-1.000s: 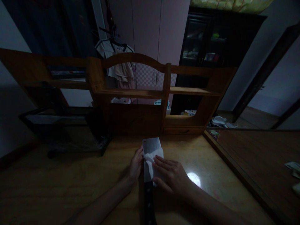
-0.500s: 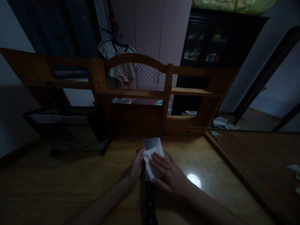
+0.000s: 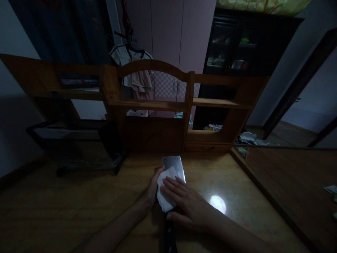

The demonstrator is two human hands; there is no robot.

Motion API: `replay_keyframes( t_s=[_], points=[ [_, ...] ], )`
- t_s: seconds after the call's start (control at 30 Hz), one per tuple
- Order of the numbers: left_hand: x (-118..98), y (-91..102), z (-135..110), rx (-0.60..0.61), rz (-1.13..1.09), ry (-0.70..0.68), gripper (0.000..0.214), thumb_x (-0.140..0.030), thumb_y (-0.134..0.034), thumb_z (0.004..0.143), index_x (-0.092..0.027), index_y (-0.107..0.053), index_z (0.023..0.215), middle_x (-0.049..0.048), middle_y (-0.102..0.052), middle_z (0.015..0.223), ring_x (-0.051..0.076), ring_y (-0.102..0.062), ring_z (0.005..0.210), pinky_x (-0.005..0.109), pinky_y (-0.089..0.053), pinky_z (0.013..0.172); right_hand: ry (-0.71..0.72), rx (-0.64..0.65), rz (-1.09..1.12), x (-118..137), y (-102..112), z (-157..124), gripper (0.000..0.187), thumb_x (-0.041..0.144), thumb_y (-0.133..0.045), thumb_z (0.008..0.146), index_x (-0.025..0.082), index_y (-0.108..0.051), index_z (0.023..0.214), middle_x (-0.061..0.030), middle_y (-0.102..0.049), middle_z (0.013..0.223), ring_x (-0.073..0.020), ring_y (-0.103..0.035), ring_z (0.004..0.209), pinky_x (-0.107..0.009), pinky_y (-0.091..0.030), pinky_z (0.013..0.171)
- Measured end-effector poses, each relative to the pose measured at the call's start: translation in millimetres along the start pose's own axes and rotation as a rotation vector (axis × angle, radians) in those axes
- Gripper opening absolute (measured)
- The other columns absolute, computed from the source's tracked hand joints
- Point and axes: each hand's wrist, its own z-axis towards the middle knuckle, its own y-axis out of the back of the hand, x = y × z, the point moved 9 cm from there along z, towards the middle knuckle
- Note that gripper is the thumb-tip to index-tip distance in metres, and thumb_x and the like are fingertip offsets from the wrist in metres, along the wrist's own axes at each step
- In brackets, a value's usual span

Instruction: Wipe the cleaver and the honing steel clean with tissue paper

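A cleaver point(image 3: 179, 165) with a broad metal blade and a black riveted handle point(image 3: 170, 233) points away from me above the wooden table. My left hand point(image 3: 153, 188) grips the blade's left edge, thumb along the side and the other fingers mostly hidden. A white tissue point(image 3: 163, 200) covers the middle and lower part of the blade. Flat on this tissue rests my right hand point(image 3: 185, 202), its fingers stretched out and its thumb near the top of the handle.
A wooden shelf unit point(image 3: 150, 104) rises along the table's point(image 3: 126, 218) far side. At the left stands a black-framed appliance point(image 3: 79, 140). A raised wooden edge point(image 3: 265, 196) runs down the right side. Behind are hanging clothes point(image 3: 142, 80) and a dark cabinet point(image 3: 229, 45).
My right hand and the tissue have slid down the blade toward the handle, baring more metal near the tip. My left hand stays on the blade's edge.
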Motion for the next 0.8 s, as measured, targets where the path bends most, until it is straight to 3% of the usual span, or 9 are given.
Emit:
replay_keyframes(
  t_s=[0.1, 0.27, 0.43, 0.67, 0.8],
  points=[
    [-1.9, 1.8, -1.0, -0.035, 0.0, -0.011, 0.023, -0.031, -0.064, 0.075, -0.013, -0.063, 0.09, 0.0028, -0.069, 0.077, 0.015, -0.065, 0.069, 0.024, -0.048, 0.073, -0.008, 0.008, 0.006, 2.2, 1.0, 0.4, 0.069, 0.054, -0.042, 0.091, 0.019, -0.02, 0.146, -0.0078, -0.017, 0.153, -0.021, -0.011, 0.141, -0.041, -0.011, 0.116],
    [2.9, -8.6, -6.0, 0.014, -0.037, 0.071, 0.022, -0.033, -0.061, 0.078, -0.012, -0.062, 0.083, 0.005, -0.067, 0.07, 0.017, -0.064, 0.065, 0.027, -0.049, 0.07, -0.02, -0.048, -0.038, 0.4, 5.8, 1.7, 0.054, 0.046, -0.037, 0.095, 0.022, -0.03, 0.143, -0.0062, -0.028, 0.15, -0.0194, -0.021, 0.139, -0.041, -0.013, 0.116],
    [-2.9, -11.5, -5.7, 0.035, -0.007, 0.016, 0.02, -0.03, -0.059, 0.078, -0.012, -0.063, 0.085, 0.0047, -0.069, 0.072, 0.017, -0.064, 0.064, 0.027, -0.049, 0.069, -0.043, -0.13, -0.126, -3.3, 13.4, 1.1, 0.046, 0.042, -0.038, 0.096, 0.019, -0.043, 0.136, -0.007, -0.044, 0.141, -0.02, -0.032, 0.134, -0.043, -0.016, 0.116],
    [-5.9, -3.1, -3.3, 0.062, 0.115, -0.043, 0.029, -0.035, -0.059, 0.078, -0.015, -0.064, 0.098, 0.0051, -0.071, 0.09, 0.02, -0.065, 0.086, 0.027, -0.044, 0.081, -0.155, -0.335, -0.199, -20.8, 25.8, -7.7, 0.03, 0.03, -0.039, 0.096, 0.019, -0.064, 0.108, -0.0068, -0.066, 0.115, -0.0197, -0.057, 0.114, -0.041, -0.032, 0.109],
    [-5.3, -0.6, -4.0, 0.058, 0.157, -0.05, 0.033, -0.038, -0.058, 0.079, -0.017, -0.064, 0.103, 0.0045, -0.07, 0.1, 0.019, -0.064, 0.093, 0.024, -0.044, 0.079, -0.088, -0.344, -0.173, -15.3, 23.4, -9.7, 0.026, 0.027, -0.042, 0.095, 0.019, -0.066, 0.099, -0.0066, -0.07, 0.104, -0.0187, -0.063, 0.103, -0.037, -0.039, 0.103]
  ],
)
